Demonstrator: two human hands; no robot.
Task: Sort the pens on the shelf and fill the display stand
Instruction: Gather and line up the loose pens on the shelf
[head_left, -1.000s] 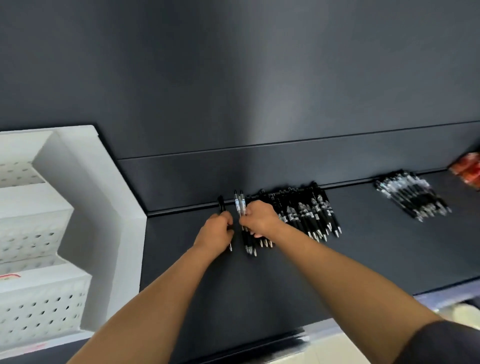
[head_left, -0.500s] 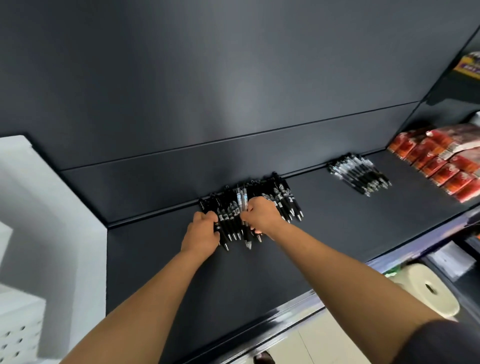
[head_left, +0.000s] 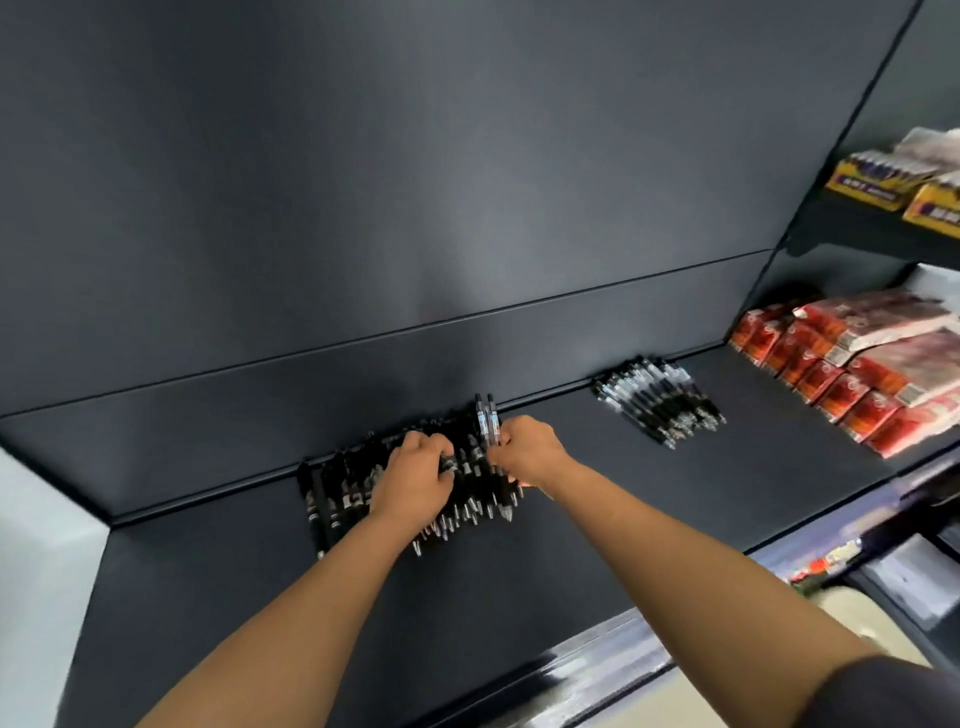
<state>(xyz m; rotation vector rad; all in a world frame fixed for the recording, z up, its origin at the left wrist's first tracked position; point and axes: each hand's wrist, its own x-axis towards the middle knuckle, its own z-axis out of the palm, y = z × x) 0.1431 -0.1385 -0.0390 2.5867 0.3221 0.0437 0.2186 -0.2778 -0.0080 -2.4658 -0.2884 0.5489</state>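
Note:
A pile of black pens (head_left: 353, 493) lies against the back of the dark shelf (head_left: 597, 519). My left hand (head_left: 418, 475) rests on top of this pile, fingers curled among the pens. My right hand (head_left: 527, 449) is closed around two clear-barrelled pens (head_left: 487, 418) that stick up from its grip, at the pile's right edge. A second, smaller pile of pens (head_left: 660, 402) lies farther right on the same shelf. The display stand is almost out of view; only a white side (head_left: 31, 571) shows at the far left.
Red packs (head_left: 831, 374) are stacked at the shelf's right end. Yellow boxes (head_left: 893, 182) sit on a higher shelf at the upper right. Below the shelf's front edge (head_left: 623, 649) a lower level with a pale roll (head_left: 852, 608) shows.
The view has swung to the right, so the white stand has almost left the frame. My left hand has moved onto the black pens; my right hand still holds the two pens.

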